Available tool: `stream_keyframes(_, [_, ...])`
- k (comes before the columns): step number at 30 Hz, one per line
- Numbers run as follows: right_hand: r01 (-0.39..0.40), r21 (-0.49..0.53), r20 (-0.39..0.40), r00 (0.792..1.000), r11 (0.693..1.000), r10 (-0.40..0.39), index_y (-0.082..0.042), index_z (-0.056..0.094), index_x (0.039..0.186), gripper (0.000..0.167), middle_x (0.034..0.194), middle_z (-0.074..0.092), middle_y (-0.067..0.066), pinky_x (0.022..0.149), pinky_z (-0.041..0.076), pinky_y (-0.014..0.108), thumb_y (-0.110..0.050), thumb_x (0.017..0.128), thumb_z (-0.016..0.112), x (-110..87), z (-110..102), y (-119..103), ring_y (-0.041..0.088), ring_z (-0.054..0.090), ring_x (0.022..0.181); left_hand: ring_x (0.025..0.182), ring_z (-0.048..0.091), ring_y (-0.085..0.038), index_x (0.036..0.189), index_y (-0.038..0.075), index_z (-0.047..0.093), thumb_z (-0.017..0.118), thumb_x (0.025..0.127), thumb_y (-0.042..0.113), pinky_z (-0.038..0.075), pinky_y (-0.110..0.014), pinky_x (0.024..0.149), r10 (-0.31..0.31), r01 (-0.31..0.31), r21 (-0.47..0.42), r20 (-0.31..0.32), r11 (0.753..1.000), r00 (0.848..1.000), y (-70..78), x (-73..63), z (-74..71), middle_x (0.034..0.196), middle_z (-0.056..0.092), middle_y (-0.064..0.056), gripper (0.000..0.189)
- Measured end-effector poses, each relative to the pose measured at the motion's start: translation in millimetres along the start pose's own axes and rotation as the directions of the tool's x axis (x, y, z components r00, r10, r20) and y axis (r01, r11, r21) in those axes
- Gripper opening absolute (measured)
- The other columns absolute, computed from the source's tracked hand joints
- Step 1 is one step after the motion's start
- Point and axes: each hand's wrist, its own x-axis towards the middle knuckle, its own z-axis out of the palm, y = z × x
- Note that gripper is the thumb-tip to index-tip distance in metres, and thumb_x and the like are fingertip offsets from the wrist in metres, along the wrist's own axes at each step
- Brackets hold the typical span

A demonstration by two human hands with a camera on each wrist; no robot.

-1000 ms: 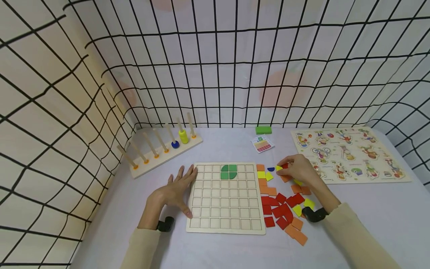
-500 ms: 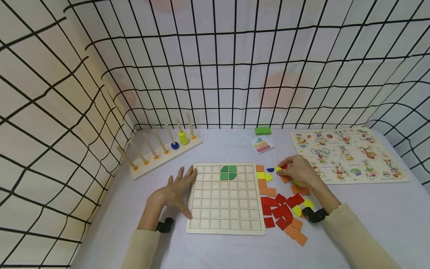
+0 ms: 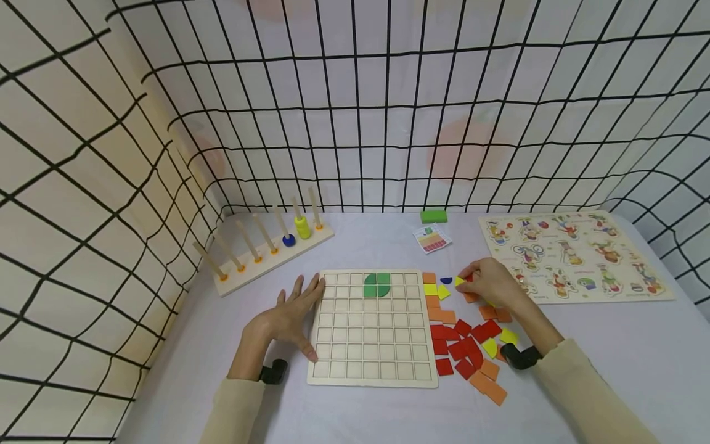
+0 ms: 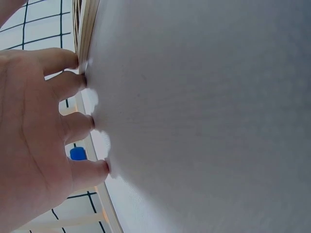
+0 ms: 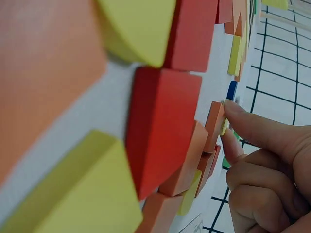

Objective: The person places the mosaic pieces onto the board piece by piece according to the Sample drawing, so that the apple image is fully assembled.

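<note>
My left hand (image 3: 285, 317) lies with spread fingers at the left side of the wooden grid board (image 3: 373, 345), fingertips and thumb at its edge. In the left wrist view, the fingertips (image 4: 101, 167) rest on the white table. Four-part green shapes (image 3: 377, 285), rounded at two corners, sit in the board's upper cells. Above the loose pieces, my right hand (image 3: 493, 283) pinches a small yellow tile (image 3: 459, 281) between thumb and index finger; the other fingers curl into the palm. The right wrist view shows this yellow tile (image 5: 224, 127) beside an orange tile (image 5: 214, 127).
Red tiles (image 3: 471, 353), orange tiles (image 3: 488, 387) and yellow tiles lie right of the board. A blue half-round piece (image 3: 446, 280) is near the pinched tile. Behind stand a peg rack (image 3: 277, 256), a pattern card (image 3: 432, 238), a green block (image 3: 434, 216) and a picture puzzle board (image 3: 577, 256).
My right hand has shifted very slightly toward me, and the yellow tile at its fingertips has shifted a little with it. My left hand keeps its place at the board.
</note>
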Motion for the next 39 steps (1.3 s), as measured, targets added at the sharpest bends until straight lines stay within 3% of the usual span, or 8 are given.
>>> stream_keyframes(6, [0.05,0.035,0.013,0.999,0.998,-0.051,0.005,0.069,0.123,0.038,0.069,0.05,0.002,0.058,0.04,0.025,-0.021,0.096,0.073,-4.0,7,-11,0.02,0.052,0.068,0.16,-0.015,-0.041,0.167,0.01,0.004,0.103,0.052,0.03,-0.004,-0.072,0.125,-0.001,0.001,0.0,0.0,1.0,1.0,0.2,-0.9,-0.1,0.175,-0.007,-0.011,0.153])
stream_keyframes(9, [0.092,0.083,0.025,0.995,0.992,-0.094,0.005,0.069,0.122,0.038,0.06,0.042,-0.001,0.053,0.035,0.023,-0.021,0.095,0.074,-8.7,15,-23,0.017,0.047,0.06,0.16,-0.015,-0.041,0.167,0.01,0.004,0.102,0.052,0.03,-0.004,-0.071,0.126,-0.006,0.005,0.002,0.004,1.0,1.0,1.0,-1.4,-0.1,0.175,-0.008,-0.011,0.153])
stream_keyframes(14, [0.131,0.141,0.074,0.987,0.981,-0.143,0.0,0.072,0.119,0.034,0.061,0.037,-0.001,0.049,0.028,0.021,-0.021,0.092,0.078,-15.4,33,-44,0.015,0.04,0.056,0.16,-0.015,-0.04,0.167,0.011,0.004,0.102,0.052,0.029,-0.003,-0.07,0.127,-0.012,0.012,0.007,0.005,1.0,1.0,2.8,-2.2,-0.6,0.175,-0.008,-0.01,0.153])
stream_keyframes(20, [0.184,0.119,0.106,0.975,0.976,-0.197,-0.005,0.076,0.111,0.027,0.078,0.056,0.007,0.063,0.036,0.026,-0.02,0.09,0.08,-15.9,53,-63,0.02,0.051,0.083,0.16,-0.015,-0.04,0.167,0.01,0.004,0.102,0.053,0.028,-0.004,-0.07,0.127,-0.016,0.016,0.003,0.008,1.0,1.0,4.5,-2.8,-1.1,0.175,-0.008,-0.011,0.152])
stream_keyframes(22, [0.202,0.111,0.113,0.97,0.973,-0.214,-0.005,0.076,0.109,0.025,0.092,0.062,0.009,0.071,0.039,0.028,-0.019,0.089,0.081,-15.8,58,-67,0.022,0.052,0.095,0.16,-0.015,-0.04,0.167,0.01,0.004,0.102,0.052,0.028,-0.004,-0.069,0.127,-0.018,0.018,0.002,0.008,1.0,1.0,4.8,-2.7,-1.2,0.175,-0.008,-0.011,0.152])
stream_keyframes(27, [0.197,0.106,0.131,0.969,0.975,-0.21,-0.004,0.076,0.106,0.022,0.112,0.061,0.014,0.066,0.041,0.025,-0.016,0.088,0.081,-16.5,65,-72,0.021,0.053,0.091,0.161,-0.015,-0.041,0.167,0.01,0.005,0.103,0.052,0.028,-0.003,-0.07,0.127,-0.017,0.017,0.004,0.006,1.0,1.0,4.7,-2.4,-1.3,0.175,-0.008,-0.011,0.152])
stream_keyframes(32, [0.221,0.097,0.125,0.965,0.971,-0.232,-0.003,0.077,0.103,0.021,0.11,0.062,0.016,0.061,0.037,0.026,-0.014,0.086,0.083,-16.6,68,-74,0.02,0.049,0.078,0.161,-0.015,-0.04,0.167,0.011,0.004,0.103,0.053,0.029,-0.004,-0.069,0.127,-0.021,0.021,0.003,0.008,1.0,1.0,4.3,-2.7,-1.0,0.175,-0.008,-0.01,0.152])
stream_keyframes(39, [0.244,0.06,0.107,0.962,0.968,-0.25,-0.006,0.078,0.1,0.019,0.116,0.065,0.015,0.074,0.039,0.031,-0.014,0.085,0.084,-15.3,70,-74,0.024,0.051,0.094,0.161,-0.016,-0.04,0.167,0.011,0.003,0.102,0.053,0.028,-0.004,-0.069,0.127,-0.027,0.027,-0.005,0.012,1.0,1.0,4.6,-3.1,-1.3,0.175,-0.008,-0.01,0.152])
